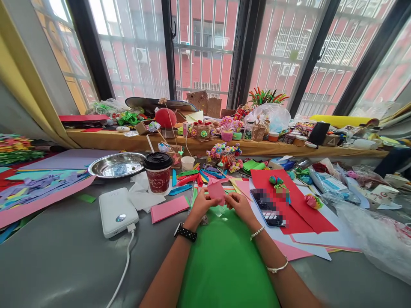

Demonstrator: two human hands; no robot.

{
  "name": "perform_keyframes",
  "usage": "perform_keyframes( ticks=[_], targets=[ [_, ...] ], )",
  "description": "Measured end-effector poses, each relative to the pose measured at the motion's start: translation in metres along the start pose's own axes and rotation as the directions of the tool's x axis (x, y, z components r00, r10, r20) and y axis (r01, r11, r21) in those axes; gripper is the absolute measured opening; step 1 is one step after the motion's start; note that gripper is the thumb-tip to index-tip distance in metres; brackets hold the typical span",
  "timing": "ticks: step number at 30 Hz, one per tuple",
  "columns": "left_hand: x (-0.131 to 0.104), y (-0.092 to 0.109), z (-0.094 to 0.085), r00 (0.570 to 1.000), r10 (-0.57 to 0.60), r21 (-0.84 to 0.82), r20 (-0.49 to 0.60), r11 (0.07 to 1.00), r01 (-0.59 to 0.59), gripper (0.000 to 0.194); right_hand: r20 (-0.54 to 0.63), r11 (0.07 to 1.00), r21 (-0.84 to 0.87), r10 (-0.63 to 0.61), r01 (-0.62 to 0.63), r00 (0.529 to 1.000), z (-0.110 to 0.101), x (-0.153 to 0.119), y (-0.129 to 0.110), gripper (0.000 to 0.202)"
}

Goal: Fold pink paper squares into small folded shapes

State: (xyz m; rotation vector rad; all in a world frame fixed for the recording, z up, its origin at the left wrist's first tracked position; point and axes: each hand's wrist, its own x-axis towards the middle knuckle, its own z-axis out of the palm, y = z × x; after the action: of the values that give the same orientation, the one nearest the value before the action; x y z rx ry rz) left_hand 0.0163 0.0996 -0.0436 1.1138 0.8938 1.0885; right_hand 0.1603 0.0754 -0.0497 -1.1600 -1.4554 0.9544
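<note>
A small piece of pink paper [216,189] is held up between both hands, over the far end of a green sheet [229,261]. My left hand [204,206] pinches its lower left side, with a dark watch on that wrist. From the other side, the fingers of my right hand [239,205] close on the paper's right edge. Left of my hands lies a stack of pink paper strips [169,209]. Just beyond are folded strips in blue, red and green [186,179]. Whether the held paper is folded underneath is hidden.
On the left stand a white power bank [117,211] with a cable, a lidded cup [158,173] and a metal tray [96,167]. A phone [267,207] and red paper [316,214] lie right. Small crafts crowd the windowsill [135,141].
</note>
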Motion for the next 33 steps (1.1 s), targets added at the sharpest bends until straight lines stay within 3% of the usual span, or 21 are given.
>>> perform_keyframes(
  ticks=[6, 15, 33],
  targets=[
    [-0.0021, 0.0068, 0.0004, 0.994, -0.062, -0.114, -0.086, 0.992, 0.052, 0.054, 0.153, 0.99, 0.123, 0.05, -0.069, 0.987, 0.0008, -0.0012, -0.0005, 0.035],
    [-0.0031, 0.0063, 0.0017, 0.996, -0.035, -0.065, -0.08, 0.997, 0.03, 0.059, 0.145, 0.992, 0.098, 0.062, -0.076, 0.987, 0.0016, -0.0028, -0.0027, 0.032],
    [-0.006, 0.0078, 0.004, 0.995, -0.012, -0.047, -0.101, 0.999, 0.008, 0.053, 0.081, 0.994, 0.1, 0.028, -0.036, 0.996, 0.0047, -0.0045, -0.0014, 0.027]
  ],
)
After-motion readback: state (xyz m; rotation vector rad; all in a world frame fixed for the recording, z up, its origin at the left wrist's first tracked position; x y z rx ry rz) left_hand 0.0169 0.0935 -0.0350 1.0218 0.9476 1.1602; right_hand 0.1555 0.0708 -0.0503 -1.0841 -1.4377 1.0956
